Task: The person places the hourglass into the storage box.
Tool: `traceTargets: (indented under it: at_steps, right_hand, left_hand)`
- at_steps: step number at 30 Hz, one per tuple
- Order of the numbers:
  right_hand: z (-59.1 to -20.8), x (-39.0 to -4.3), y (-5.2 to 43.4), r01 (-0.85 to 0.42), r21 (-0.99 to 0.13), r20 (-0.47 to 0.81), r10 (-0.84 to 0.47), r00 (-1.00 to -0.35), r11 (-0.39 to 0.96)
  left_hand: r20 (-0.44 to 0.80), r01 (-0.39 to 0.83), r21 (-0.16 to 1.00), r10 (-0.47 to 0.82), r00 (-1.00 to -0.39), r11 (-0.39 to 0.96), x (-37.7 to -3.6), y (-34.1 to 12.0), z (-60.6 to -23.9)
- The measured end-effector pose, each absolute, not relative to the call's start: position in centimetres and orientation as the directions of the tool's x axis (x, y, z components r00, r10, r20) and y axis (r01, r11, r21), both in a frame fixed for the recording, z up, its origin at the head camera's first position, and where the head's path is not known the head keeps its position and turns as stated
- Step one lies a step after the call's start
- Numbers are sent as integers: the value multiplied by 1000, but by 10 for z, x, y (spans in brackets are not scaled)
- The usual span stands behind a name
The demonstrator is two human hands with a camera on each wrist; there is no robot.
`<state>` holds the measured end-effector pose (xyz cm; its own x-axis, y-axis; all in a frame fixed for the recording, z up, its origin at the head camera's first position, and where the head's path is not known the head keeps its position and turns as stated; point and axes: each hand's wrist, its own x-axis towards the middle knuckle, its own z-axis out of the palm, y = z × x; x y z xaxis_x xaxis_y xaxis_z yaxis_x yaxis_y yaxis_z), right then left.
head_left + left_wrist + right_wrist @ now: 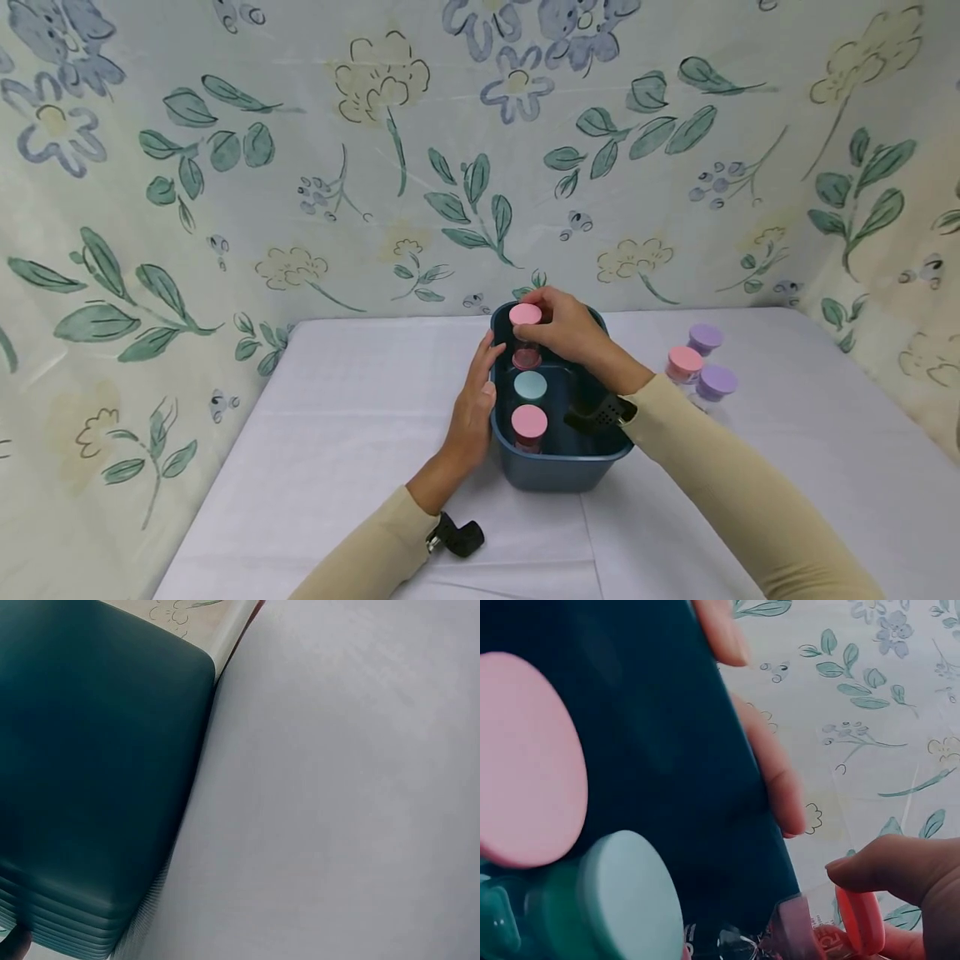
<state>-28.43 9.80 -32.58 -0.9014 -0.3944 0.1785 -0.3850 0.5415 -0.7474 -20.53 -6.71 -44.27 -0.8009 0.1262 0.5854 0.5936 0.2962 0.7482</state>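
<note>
From my distant seat I judge that the step in hand is to position one pink-lidded jar (525,314) in the dark blue bin (546,477), though I cannot tell from this moment whether it is being set down or lifted. The jar is in the far left part of the bin. The right hand (566,327) pinches it between thumb and fingers, close below the lid. The left hand (472,417) has its fingers rather straight and somewhat spread, resting against the left wall of the bin, which probably steadies it. As I see it, the next move calls for keeping the jar level and away from its neighbours: a teal-lidded jar (530,385) and a second pink-lidded jar (528,422), which make a line with it along the left wall. Its lid points up and its long axis looks near to upright; a small tilt is possible, and whether its base touches the bin floor I cannot tell. On the white-covered table (360,417), to the right of the bin, three other jars (684,364) stand in a close group, two with purple lids and one with pink.
</note>
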Motion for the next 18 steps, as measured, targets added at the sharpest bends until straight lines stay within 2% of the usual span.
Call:
traceTargets:
  at_steps: [18]
  right_hand:
    - [-333,-284,96,-391,-677,103,-446,-889,623]
  left_hand:
    - [613,622,727,131,-779,291,-204,-67,-442]
